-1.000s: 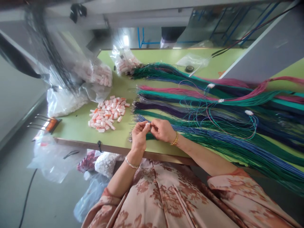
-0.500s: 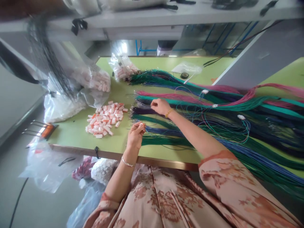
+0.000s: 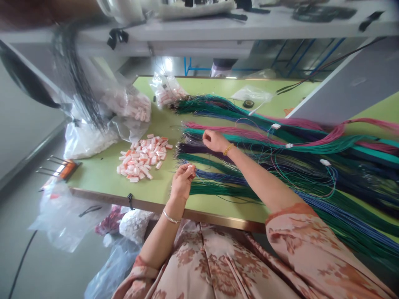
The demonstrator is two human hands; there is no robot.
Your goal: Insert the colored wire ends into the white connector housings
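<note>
Head view, pretty busy green bench [image 3: 96, 174], wires all over the right side. Left hand [image 3: 181, 183] near the front edge, thumb and fingers pinched together on a small white connector [image 3: 190, 167], right by the left ends of the blue wires [image 3: 215, 177]. Mostly covered by the fingertips, so can't make out much detail on that one. Right hand [image 3: 215, 142] a bit farther back, fingers curled in close over the grey wires [image 3: 193, 140], just beside the teal and pink wires [image 3: 199, 126]. Can't tell about any strand actually caught between those fingertips, sorry. Left of both hands, a loose pile of white-and-orange connectors [image 3: 144, 158], plus a clear bag of similar pieces [image 3: 166, 90] behind it, close to the ends of the back green bundle [image 3: 199, 104]. Over on the wires to the right, three white plugs [image 3: 275, 126] lying apart from each other, with thin coloured leads looping around the one nearest the front. Black tape roll [image 3: 248, 104] toward the back, and at the far left edge an orange block with metal prongs [image 3: 66, 170], prongs pointing left.
</note>
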